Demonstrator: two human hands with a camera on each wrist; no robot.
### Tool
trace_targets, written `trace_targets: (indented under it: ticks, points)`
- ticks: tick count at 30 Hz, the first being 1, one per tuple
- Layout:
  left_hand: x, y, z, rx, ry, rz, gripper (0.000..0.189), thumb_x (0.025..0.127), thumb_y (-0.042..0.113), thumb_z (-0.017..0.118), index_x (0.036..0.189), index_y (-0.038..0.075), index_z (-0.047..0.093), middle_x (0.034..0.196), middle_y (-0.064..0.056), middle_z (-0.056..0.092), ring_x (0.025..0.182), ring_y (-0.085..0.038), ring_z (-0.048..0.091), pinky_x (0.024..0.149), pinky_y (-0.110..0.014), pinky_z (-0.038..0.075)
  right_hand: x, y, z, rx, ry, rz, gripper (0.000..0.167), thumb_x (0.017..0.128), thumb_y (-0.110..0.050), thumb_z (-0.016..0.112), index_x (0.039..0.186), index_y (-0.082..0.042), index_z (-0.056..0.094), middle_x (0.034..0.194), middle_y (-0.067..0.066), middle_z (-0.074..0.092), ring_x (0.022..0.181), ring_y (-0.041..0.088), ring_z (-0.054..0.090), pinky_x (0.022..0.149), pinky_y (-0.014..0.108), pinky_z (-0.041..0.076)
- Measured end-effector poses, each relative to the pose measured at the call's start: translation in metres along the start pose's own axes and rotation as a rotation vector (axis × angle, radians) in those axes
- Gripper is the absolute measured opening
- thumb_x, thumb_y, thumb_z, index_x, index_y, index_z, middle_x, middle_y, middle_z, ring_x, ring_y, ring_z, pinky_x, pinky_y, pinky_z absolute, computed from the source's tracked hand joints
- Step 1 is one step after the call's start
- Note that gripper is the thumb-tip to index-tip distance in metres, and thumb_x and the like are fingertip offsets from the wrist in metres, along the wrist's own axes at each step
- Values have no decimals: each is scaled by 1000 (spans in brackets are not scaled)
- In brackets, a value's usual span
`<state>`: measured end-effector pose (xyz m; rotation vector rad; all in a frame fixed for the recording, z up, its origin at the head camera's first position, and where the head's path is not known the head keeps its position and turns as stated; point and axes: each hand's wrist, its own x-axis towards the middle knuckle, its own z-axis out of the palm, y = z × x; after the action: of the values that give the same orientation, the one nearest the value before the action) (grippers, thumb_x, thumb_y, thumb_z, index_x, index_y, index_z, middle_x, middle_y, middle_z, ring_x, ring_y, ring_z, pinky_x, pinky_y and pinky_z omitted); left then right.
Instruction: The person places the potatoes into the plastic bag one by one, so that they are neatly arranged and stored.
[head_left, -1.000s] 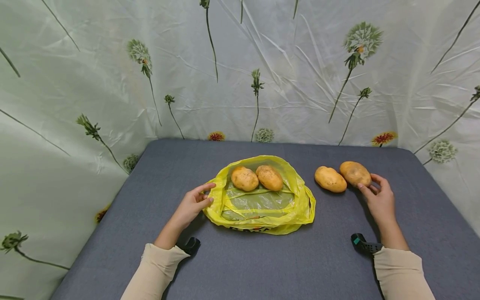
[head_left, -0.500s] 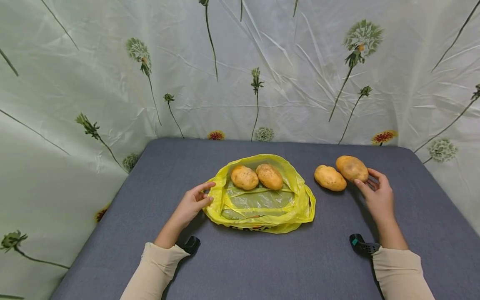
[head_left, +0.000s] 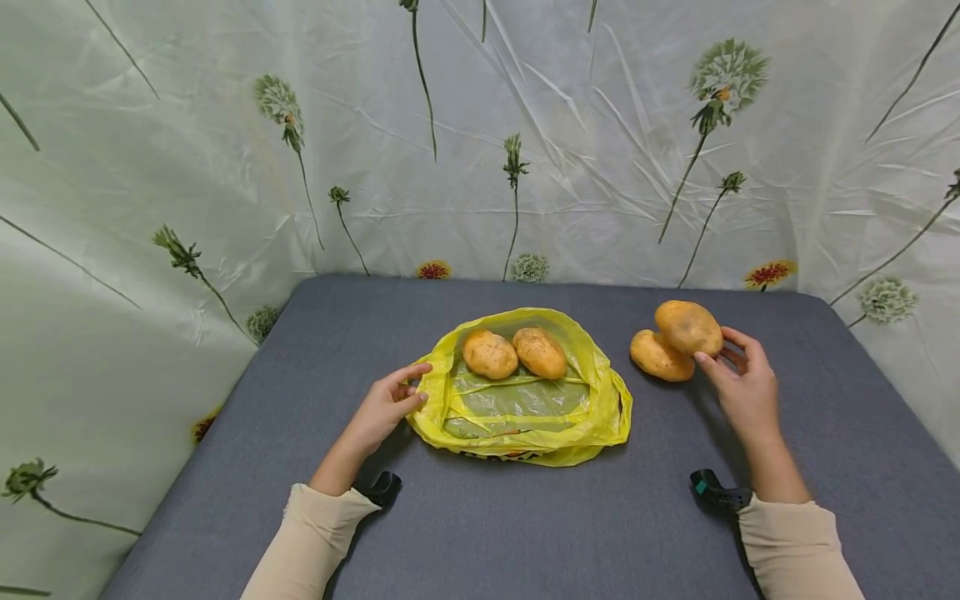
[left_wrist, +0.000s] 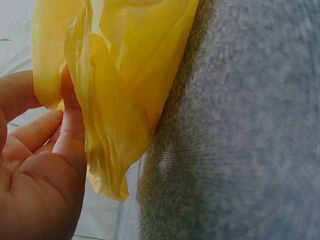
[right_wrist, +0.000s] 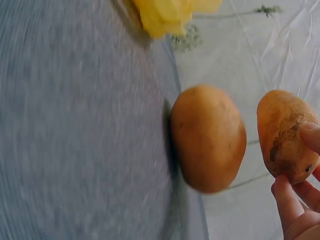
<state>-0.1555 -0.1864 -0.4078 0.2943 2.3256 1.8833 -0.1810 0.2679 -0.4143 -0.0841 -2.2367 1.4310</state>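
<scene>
A yellow plastic bag (head_left: 611, 408) lies with its mouth spread wide in the middle of the head view. Inside, toward the far side, two potatoes (head_left: 490, 354) rest side by side. My left hand (head_left: 378, 417) pinches the bag's left edge between thumb and fingers; the left wrist view shows folds of yellow film (left_wrist: 115, 100) there. With its fingertips, my right hand (head_left: 746, 387) holds a potato (head_left: 688, 327) above the table, its skin marked by a dark patch in the right wrist view. Below it a second potato (right_wrist: 207, 140) lies on the table, partly covered in the head view.
A grey cloth-covered table (head_left: 555, 533) lies under everything. Behind it and on the left hangs a pale curtain (head_left: 465, 208) printed with dandelions. Black wrist devices (head_left: 720, 492) sit at both sleeves.
My right hand has raised its potato from beside the other one and moved it left, so it now overlaps that potato in the head view. The left hand and bag stay put.
</scene>
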Motion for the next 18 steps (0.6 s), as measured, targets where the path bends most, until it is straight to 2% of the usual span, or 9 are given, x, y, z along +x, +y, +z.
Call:
trace_targets:
  ticks: [4,10,16,18]
  points:
    - [0,0,0,-1,-1,-1,43,86,-6,53,127,-10,41,84,-17,46,66,-10,44,56,-21,38,-4,-9,6,26,-28,-36,52,81,0,63,128,2,41,124,10,43,107,11,48,78,11,40]
    - [-1,1,0,-5,-3,6,43,85,-6,53,126,-11,42,81,-13,46,66,-9,44,56,-21,38,-9,-14,16,51,-65,-106,51,81,-5,65,127,1,44,124,13,43,107,15,48,78,11,40]
    - [-1,1,0,2,-4,4,43,85,-7,53,126,-10,42,79,-11,47,65,-10,44,55,-22,38,-13,-18,25,67,-126,-176,51,81,-5,65,127,0,44,123,14,44,107,11,48,80,14,41]
    - [-1,2,0,6,-5,2,43,85,-6,53,127,-10,42,79,-12,47,65,-10,44,55,-22,38,-16,-27,27,69,-140,-179,50,80,-1,65,125,3,44,122,15,44,106,8,48,79,13,41]
